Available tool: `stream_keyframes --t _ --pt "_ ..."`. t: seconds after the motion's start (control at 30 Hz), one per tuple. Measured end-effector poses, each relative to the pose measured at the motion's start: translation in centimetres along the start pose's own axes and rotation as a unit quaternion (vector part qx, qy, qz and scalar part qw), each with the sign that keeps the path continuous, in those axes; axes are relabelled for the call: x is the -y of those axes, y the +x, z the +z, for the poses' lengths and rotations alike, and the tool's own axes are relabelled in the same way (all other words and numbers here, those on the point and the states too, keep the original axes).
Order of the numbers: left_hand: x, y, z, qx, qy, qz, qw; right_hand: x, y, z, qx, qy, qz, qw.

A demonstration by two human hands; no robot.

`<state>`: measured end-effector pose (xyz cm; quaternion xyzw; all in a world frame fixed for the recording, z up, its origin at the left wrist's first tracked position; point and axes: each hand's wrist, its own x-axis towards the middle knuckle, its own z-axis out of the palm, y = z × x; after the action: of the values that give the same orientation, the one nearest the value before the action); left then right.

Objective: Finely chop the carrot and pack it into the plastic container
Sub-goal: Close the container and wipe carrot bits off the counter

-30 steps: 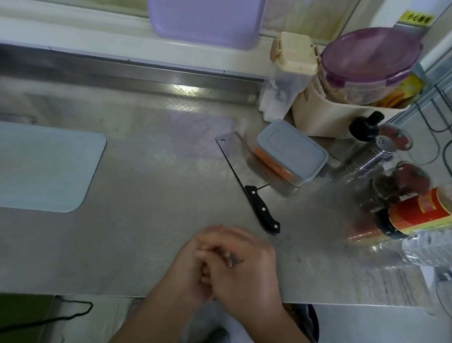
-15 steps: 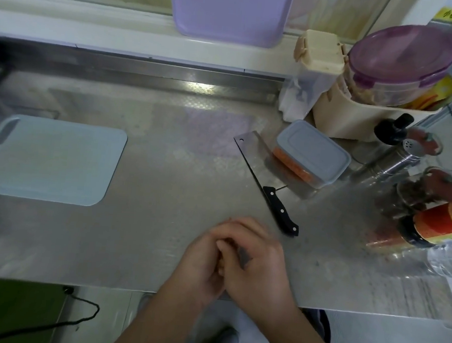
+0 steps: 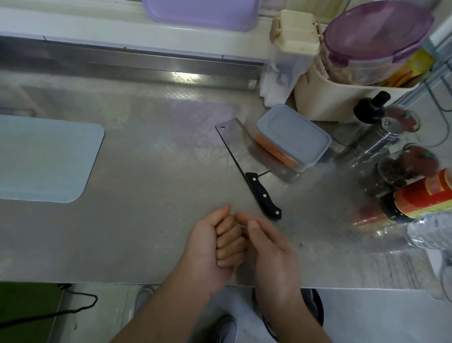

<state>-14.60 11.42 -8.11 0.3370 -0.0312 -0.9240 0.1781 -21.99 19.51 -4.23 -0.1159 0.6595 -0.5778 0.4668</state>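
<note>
Steel worktop (image 3: 147, 181): spanning the whole scene, carrying every item listed.

Pale blue cutting board (image 3: 33, 158): lying flat at the left, well apart from the rest.

Cleaver (image 3: 243, 167): lying flat right of centre, blade pointing far-left, black handle pointing near-right; its blade is reaching under the container.

Plastic container (image 3: 293, 135): sitting lidded beside the cleaver on its right, with orange carrot (image 3: 274, 151) showing through its near wall.

Left hand (image 3: 212, 248): hovering over the near edge, fingers curling into a fist, holding nothing.

Right hand (image 3: 269, 253): just beside the left hand, fingers lying straight and relaxed, holding nothing.
</note>
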Motion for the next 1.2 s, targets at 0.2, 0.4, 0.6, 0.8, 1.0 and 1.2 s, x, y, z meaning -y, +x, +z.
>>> stream_keyframes --t 0.2,0.4,0.6,0.8,1.0,1.2 --pt "6.2 -0.2 4.4 -0.016 0.049 0.007 0.999 -0.7 -0.6 -2.9 -0.092 0.128 0.056 0.986" --pt "17.0 0.7 6.0 0.036 0.164 -0.122 0.978 -2.1 -5.1 -14.2 -0.159 0.128 0.035 0.978" --pt "25.2 5.4 2.5 -0.058 0.227 -0.204 0.95 -9.6 -4.9 -20.8 -0.241 0.188 0.131 0.943" --pt "29.0 13.2 -2.3 -0.161 0.288 -0.215 0.919 -19.3 1.1 -25.8 -0.283 0.225 0.183 0.914" --pt "31.8 21.2 -9.6 -0.183 0.311 -0.206 0.91 -27.4 6.8 -29.3 -0.328 0.286 0.234 0.869" --pt "32.6 25.4 -15.2 -0.187 0.326 -0.177 0.91 -32.6 10.1 -30.8 -0.311 0.308 0.314 0.843"
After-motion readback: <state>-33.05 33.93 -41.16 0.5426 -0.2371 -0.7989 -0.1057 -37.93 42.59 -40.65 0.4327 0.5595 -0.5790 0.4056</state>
